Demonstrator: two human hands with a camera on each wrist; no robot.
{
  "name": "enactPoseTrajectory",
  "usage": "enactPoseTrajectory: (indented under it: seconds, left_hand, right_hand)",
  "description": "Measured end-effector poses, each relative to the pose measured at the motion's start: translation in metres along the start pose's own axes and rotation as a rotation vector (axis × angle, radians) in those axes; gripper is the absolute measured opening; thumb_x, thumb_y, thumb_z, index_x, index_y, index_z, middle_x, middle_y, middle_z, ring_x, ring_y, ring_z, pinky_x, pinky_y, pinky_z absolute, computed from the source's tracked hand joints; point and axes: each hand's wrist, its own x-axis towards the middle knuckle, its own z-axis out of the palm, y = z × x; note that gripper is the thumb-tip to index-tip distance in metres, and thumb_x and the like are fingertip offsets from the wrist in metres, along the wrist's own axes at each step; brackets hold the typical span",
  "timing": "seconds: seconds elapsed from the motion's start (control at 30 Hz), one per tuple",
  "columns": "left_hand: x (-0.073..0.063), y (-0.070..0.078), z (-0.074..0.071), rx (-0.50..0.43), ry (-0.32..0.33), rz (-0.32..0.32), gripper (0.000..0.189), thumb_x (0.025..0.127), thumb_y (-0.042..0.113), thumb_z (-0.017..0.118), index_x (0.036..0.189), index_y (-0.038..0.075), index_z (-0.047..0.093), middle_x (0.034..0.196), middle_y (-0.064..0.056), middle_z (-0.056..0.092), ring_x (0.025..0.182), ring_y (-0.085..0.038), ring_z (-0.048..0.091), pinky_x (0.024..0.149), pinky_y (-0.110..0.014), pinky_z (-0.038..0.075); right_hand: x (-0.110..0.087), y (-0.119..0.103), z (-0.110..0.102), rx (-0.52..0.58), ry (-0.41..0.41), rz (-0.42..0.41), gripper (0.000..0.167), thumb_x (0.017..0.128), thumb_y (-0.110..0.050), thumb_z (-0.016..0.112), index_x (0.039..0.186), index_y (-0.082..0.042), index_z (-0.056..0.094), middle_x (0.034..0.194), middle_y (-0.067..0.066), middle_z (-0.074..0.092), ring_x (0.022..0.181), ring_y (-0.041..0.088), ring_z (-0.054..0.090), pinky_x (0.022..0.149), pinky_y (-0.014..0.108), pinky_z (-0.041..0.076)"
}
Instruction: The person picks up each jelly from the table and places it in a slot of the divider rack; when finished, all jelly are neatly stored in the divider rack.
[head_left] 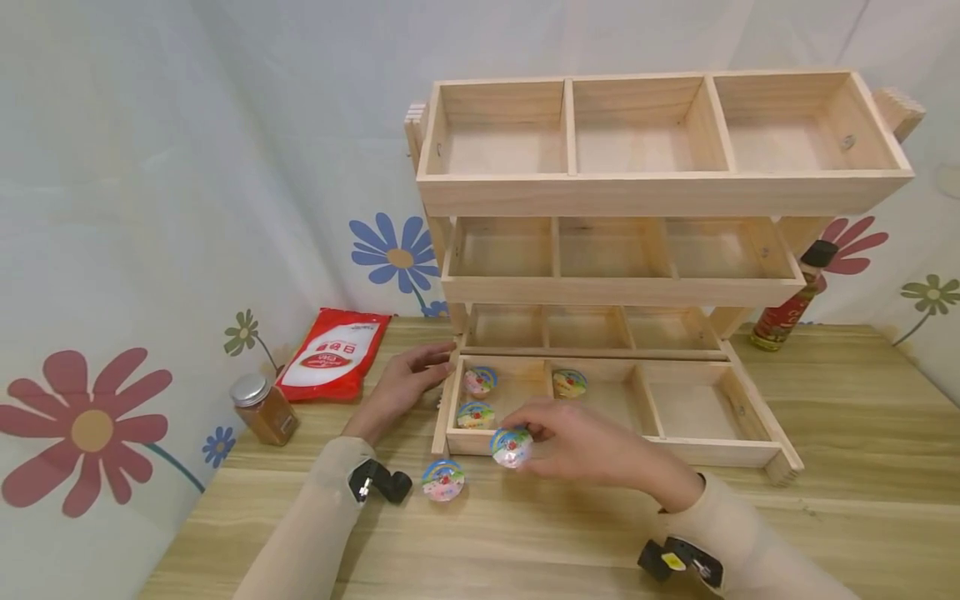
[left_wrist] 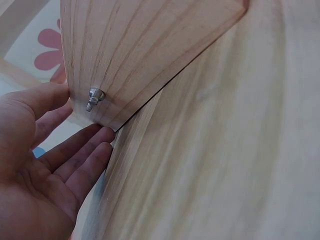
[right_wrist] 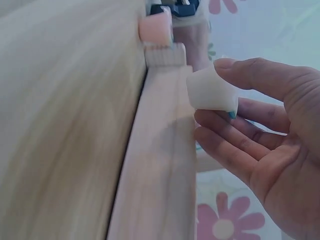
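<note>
My right hand [head_left: 581,437] pinches a small white jelly cup [right_wrist: 212,90] between thumb and fingers. It holds the cup just in front of the bottom tray [head_left: 723,454] of a wooden rack, its printed lid facing up in the head view. Fingers of my left hand [head_left: 401,385] touch the rack's left side panel [left_wrist: 145,55], near a metal bolt [left_wrist: 95,95]. Two jelly cups, one [head_left: 480,381] behind the other [head_left: 476,415], sit in that tray's left compartment. A third cup [head_left: 570,383] is in the middle one. A pink jelly cup [head_left: 443,481] stands on the table by the rack's left foot.
Above the bottom tray rise further divided tiers, including the top tier [head_left: 660,193]. Left of the rack lie a red and white packet [head_left: 333,354] and a spice jar [head_left: 264,408] with a silver lid. A bottle [head_left: 793,300] stands behind the rack's right side.
</note>
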Motion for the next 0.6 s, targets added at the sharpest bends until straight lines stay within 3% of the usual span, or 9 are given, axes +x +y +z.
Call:
enactPoseTrajectory:
  seconds: [0.37,0.6]
  left_hand:
    - [0.000,0.000,0.000,0.004,0.002,-0.001,0.048,0.105,0.028,0.070,0.150,0.013,0.062,0.145,-0.016,0.064,0.133,-0.035,0.058,0.111,-0.050,0.048]
    - [0.002,-0.003,0.000,0.016,0.004,0.000,0.048,0.105,0.030,0.069,0.150,0.016,0.062,0.145,-0.014,0.064,0.133,-0.034,0.058,0.111,-0.049,0.048]
  right_hand:
    - [-0.020,0.011,-0.029,0.009,0.096,0.035,0.038,0.089,-0.003,0.084,0.125,0.002,0.071,0.111,0.005,0.073,0.095,0.014,0.070,0.083,0.036,0.062]
    - [-0.036,0.020,-0.051,-0.005,0.106,0.139,0.044,0.093,-0.015,0.084,0.131,0.000,0.069,0.119,0.007,0.072,0.103,0.022,0.071,0.092,0.041,0.061]
